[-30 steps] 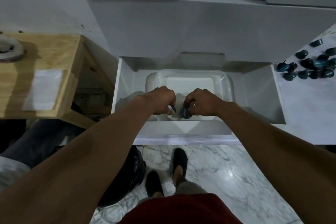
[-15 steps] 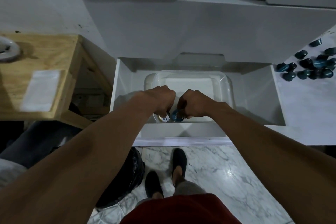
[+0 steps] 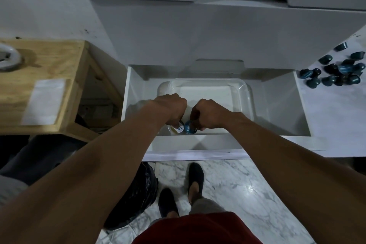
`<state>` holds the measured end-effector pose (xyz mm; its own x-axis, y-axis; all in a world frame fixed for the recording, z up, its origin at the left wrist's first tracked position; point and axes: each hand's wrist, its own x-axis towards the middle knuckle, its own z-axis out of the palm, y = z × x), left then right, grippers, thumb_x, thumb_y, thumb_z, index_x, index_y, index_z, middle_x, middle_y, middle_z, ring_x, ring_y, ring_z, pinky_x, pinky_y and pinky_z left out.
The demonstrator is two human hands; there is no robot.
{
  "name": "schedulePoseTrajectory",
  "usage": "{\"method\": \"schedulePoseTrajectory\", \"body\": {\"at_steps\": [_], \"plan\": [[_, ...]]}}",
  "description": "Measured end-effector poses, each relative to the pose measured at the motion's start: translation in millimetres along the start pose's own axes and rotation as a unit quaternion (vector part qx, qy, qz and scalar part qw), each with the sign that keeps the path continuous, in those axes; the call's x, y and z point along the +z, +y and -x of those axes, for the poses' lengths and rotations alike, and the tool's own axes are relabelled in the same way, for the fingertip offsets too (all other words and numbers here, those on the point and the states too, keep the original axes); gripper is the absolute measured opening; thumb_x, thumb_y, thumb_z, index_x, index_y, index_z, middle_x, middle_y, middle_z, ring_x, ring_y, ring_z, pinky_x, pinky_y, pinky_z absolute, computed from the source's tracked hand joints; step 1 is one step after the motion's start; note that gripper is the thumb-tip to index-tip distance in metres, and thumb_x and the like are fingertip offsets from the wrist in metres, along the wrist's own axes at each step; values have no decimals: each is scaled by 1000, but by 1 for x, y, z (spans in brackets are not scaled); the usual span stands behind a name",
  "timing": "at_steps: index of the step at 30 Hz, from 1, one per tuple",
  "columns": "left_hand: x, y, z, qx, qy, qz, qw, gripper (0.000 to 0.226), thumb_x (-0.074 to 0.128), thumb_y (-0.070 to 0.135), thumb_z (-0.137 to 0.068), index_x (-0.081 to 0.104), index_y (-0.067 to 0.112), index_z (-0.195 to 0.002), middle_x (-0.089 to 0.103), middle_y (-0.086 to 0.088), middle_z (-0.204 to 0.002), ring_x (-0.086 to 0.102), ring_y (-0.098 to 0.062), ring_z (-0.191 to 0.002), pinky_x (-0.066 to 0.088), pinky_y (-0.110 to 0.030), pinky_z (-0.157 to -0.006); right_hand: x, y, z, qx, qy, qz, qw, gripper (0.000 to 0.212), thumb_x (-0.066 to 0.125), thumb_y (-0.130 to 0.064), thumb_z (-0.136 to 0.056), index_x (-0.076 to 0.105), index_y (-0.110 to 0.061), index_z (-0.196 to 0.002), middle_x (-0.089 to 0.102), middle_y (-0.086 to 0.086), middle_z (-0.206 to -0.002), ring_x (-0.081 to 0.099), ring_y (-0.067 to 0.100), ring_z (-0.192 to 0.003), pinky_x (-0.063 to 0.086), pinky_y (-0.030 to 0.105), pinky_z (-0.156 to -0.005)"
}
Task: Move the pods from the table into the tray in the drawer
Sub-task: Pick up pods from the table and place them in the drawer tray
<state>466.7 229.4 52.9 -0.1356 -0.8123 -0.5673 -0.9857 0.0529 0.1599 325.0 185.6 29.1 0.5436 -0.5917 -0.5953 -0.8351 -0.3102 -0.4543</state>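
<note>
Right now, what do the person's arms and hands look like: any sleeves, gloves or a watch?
The left hand and right hand wear no gloves. The arms behind them are bare, with no sleeves in view, and neither wrist shows a watch or band.

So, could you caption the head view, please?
Left hand holds a pale-lidded pod, right hand a blue pod, at the drawer's clear tray.

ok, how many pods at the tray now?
2: pale pod in the left hand, blue pod in the right hand, both at the tray's near end. Hands may hide more.
</note>
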Motion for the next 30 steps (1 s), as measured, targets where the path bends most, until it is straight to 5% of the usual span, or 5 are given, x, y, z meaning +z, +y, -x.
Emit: {"method": "schedulePoseTrajectory", "body": {"at_steps": [8, 11, 19, 30], "plan": [[1, -5, 4, 8, 10, 5, 1000, 40, 76, 29, -76, 61, 12, -109, 63, -9, -101, 60, -24, -81, 50, -32, -72, 0, -3, -1, 1, 7, 25, 1000, 21, 71, -6, -75, 74, -12, -95, 69, 3, -73, 65, 17, -70, 57, 30, -73], [-2, -8, 5, 17, 38, 18, 999, 44, 74, 27, -78, 59, 15, -118, 61, -9, -112, 60, -25, -98, 51, -34, -81, -5, -2, 3, 2, 20, 22, 1000, 28, 75, -22, -78, 69, -12, -104, 66, 3, -90, 61, 16, -76, 50, 25, -71], [-27, 21, 30, 29, 218, -31, 975, 37, 53, 35, -92, 56, 12, -121, 56, -12, -121, 56, -31, -108, 48, -41, -88, -34, 7, 57, 52, 214, 84, 972, 43, 60, -35, -89, 55, -13, -126, 56, 8, -131, 51, 26, -121, 40, 35, -99], [-75, 143, 36, 189, 416, -87, 885, 45, 44, 35, -94, 43, 8, -130, 49, -13, -131, 45, -31, -121, 33, -39, -104, -75, 63, 195, 148, 435, 78, 885, 49, 53, -37, -92, 46, -11, -133, 48, 14, -135, 44, 33, -124, 39, 40, -102]]}}
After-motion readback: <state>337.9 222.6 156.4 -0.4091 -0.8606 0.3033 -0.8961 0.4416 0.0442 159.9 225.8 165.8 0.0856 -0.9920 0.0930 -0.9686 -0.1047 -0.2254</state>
